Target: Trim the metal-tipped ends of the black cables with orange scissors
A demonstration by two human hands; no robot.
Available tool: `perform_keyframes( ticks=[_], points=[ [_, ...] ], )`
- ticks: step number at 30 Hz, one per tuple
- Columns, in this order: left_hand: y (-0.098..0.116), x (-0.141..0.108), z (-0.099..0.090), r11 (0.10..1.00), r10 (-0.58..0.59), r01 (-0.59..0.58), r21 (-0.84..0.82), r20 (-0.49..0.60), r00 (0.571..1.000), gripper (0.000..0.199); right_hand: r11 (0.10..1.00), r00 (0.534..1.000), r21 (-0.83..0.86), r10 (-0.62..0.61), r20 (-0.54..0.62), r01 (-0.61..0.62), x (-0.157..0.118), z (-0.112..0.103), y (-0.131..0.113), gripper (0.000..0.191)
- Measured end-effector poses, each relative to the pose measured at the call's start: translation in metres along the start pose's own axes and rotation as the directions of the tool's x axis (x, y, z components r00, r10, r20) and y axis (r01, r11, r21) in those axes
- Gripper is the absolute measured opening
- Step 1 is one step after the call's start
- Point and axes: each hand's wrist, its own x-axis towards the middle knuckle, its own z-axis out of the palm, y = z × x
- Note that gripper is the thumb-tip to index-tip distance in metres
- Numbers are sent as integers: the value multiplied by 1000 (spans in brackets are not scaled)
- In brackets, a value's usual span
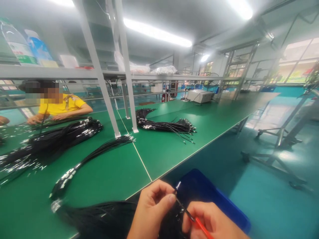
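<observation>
In the lower middle of the head view, my left hand (pixel 153 207) is closed in a pinch between thumb and forefinger. A thin black cable end with a pale tip (pixel 178 186) pokes out just past these fingers. My right hand (pixel 211 219) is wrapped around a slim tool with a red handle (pixel 203 229) and a dark, narrow front. That front reaches up to my left fingertips; its exact kind I cannot make out. Below and left of my hands lies a thick bundle of black cables (pixel 104 217), partly covered by my left hand.
A blue bin (pixel 231 207) sits behind my right hand, beside the green table (pixel 164 156). More black cable bundles (pixel 166 125) lie on the tabletop. Grey shelf posts (pixel 102 76) rise from it. A co-worker in a yellow shirt (pixel 67 104) handles cables at the left.
</observation>
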Motion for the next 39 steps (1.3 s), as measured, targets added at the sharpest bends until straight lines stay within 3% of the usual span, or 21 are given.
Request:
perform_keyframes(
  ticks=[2,3,6,9,10,12,14,15,18,22,27,29,35,39],
  points=[
    [-1,1,-3,999,-5,5,34,13,1000,10,997,997,65,-56,61,52,2,-4,6,58],
    [0,2,-4,999,-1,0,53,21,1000,9,991,996,103,-87,37,83,1,-5,8,58],
    [2,0,-4,988,72,-77,131,46,996,5,950,970,240,-158,-186,201,-2,-4,9,58],
    [5,-5,0,889,281,-295,351,91,955,6,866,914,407,-126,-386,291,-4,2,7,47],
    [6,-8,2,803,383,-398,443,129,915,8,833,899,456,-106,-426,314,-4,4,7,43],
    [6,-11,7,566,574,-581,585,227,787,12,768,867,528,-72,-493,364,-3,7,8,35],
    [4,-13,11,341,690,-677,652,316,651,15,733,837,547,-55,-545,405,-3,8,11,28],
    [3,-14,14,265,722,-690,674,335,606,16,734,821,534,-57,-568,420,-4,7,12,26],
    [-1,-13,20,184,768,-680,710,328,550,17,769,779,460,-79,-622,445,-7,5,13,24],
    [-6,-11,25,220,772,-673,707,296,563,17,831,735,323,-143,-663,453,-8,8,12,28],
    [-6,-8,24,492,631,-629,602,252,734,12,818,706,332,-123,-697,470,3,18,8,35],
    [-5,-8,21,570,584,-610,550,252,772,10,813,714,355,-103,-693,461,8,22,5,34],
    [0,-10,18,587,592,-587,558,199,781,11,888,685,214,-140,-715,406,15,26,-2,27],
    [3,-8,17,635,520,-539,554,210,828,11,896,725,197,-176,-665,398,11,23,2,26]
  ],
)
